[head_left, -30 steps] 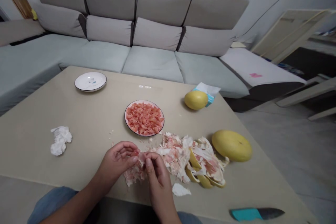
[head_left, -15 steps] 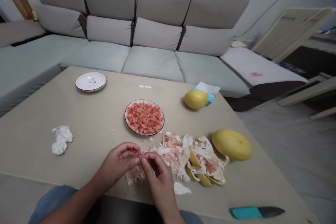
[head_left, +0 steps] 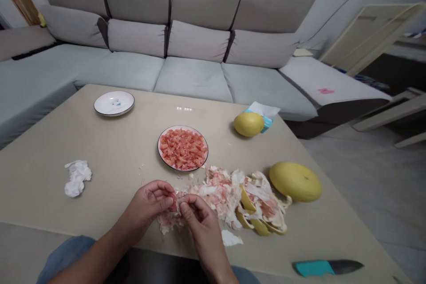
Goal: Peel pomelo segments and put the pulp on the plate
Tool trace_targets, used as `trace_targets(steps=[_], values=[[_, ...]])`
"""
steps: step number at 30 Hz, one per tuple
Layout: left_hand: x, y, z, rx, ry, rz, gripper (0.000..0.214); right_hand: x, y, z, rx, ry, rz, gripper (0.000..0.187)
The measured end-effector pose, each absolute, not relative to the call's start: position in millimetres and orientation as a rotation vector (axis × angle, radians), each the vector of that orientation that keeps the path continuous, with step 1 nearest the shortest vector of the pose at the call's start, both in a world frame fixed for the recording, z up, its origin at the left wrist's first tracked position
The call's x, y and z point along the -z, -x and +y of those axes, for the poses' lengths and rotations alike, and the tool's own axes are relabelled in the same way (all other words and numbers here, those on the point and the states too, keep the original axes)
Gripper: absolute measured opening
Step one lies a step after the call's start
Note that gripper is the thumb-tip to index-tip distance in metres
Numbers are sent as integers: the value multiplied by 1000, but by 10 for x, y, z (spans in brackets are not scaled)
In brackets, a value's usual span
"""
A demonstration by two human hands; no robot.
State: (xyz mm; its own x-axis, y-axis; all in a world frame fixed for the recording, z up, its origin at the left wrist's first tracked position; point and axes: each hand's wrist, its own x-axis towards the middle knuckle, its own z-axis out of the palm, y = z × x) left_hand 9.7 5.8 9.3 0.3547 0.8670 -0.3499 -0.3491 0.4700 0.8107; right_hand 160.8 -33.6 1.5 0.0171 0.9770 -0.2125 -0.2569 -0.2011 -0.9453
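Close to the table's near edge, my left hand (head_left: pixel 153 202) pinches a piece of red pomelo flesh (head_left: pixel 173 202) between thumb and fingers. My right hand (head_left: pixel 199 217) is beside it, thumb pressed against the index finger on what looks like a pale bit of membrane (head_left: pixel 179 200). Beneath and right of the hands lies a heap of torn membrane (head_left: pixel 221 195), pink and white. Thick yellow pomelo peel (head_left: pixel 259 226) sits at its right end. Just beyond the hands, a dark-rimmed plate (head_left: pixel 160 154) holds many pieces of red pomelo flesh (head_left: pixel 183 148).
Two whole yellow pomelos (head_left: pixel 295 182) (head_left: pixel 248 124) are on the right, the farther one against a tissue pack (head_left: pixel 266 117). A teal-handled knife (head_left: pixel 328 267) lies near right. On the left are a white plate (head_left: pixel 115 104) and crumpled tissue (head_left: pixel 77 178). A sofa (head_left: pixel 193 75) stands behind.
My hands have drawn slightly apart, and more of the red flesh shows at my left fingertips. The view has shifted a little; the things on the table stay in place.
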Motion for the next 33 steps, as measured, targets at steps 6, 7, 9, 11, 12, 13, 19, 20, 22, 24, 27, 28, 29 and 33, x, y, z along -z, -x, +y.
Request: trace_targets(steps=[6,7,9,11,12,13,19,20,22,24,27,28,29,33], values=[[-97,-87,55,-832,-589,826,34,0,-1598,-336,-1688,1006,-608,32],[-100,-86,53,-829,-579,826,33,-4,-1594,-335,-1707,982,-578,32],[-104,-86,48,-826,-550,823,34,-12,-1590,-332,-1735,939,-542,31],[-106,-89,43,-815,-509,818,36,-20,-1588,-330,-1753,908,-532,31],[-104,-91,41,-808,-488,811,36,-22,-1589,-330,-1760,899,-532,31],[-100,-92,39,-802,-471,801,36,-23,-1590,-330,-1767,891,-534,31],[-65,-88,33,-804,-448,781,33,-1,-1600,-338,-1775,876,-560,30],[-60,-86,30,-807,-449,773,32,6,-1602,-340,-1778,872,-558,30],[-53,-81,25,-809,-453,757,31,18,-1604,-341,-1789,866,-553,30],[-50,-78,24,-808,-457,747,30,20,-1606,-339,-1801,865,-550,31],[-52,-78,24,-809,-458,730,29,-3,-1608,-333,-1813,862,-546,32],[-53,-79,23,-812,-456,721,29,-15,-1609,-331,-1818,855,-545,32],[-55,-81,21,-814,-454,713,30,-27,-1611,-330,-1824,846,-545,32],[-60,-87,9,-813,-461,693,31,-57,-1624,-334,-1863,792,-533,30]])
